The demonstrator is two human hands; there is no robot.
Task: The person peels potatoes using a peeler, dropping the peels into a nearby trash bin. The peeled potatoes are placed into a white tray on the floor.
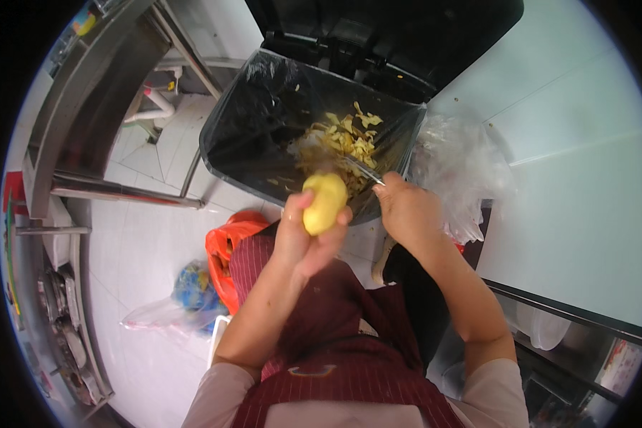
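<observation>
My left hand [299,230] holds a peeled yellow potato [325,203] over the near rim of a black trash bin [235,181]. In my right hand [409,208] is a metal tool [368,170], likely a peeler, its end pointing down into the bin. The tool is apart from the potato, to its upper right. Beneath both hands, yellow-brown peelings [353,136] are heaped in the bin, on a dark plastic liner [262,112]. Blur hides the tool's far end.
The bin's lid [406,37] stands raised at the back. A clear plastic bag [455,166] sits right of the bin. An orange bag [222,251] and a blue-patterned bag [192,289] lie on the tiled floor at left. A steel table frame [123,190] runs along the left.
</observation>
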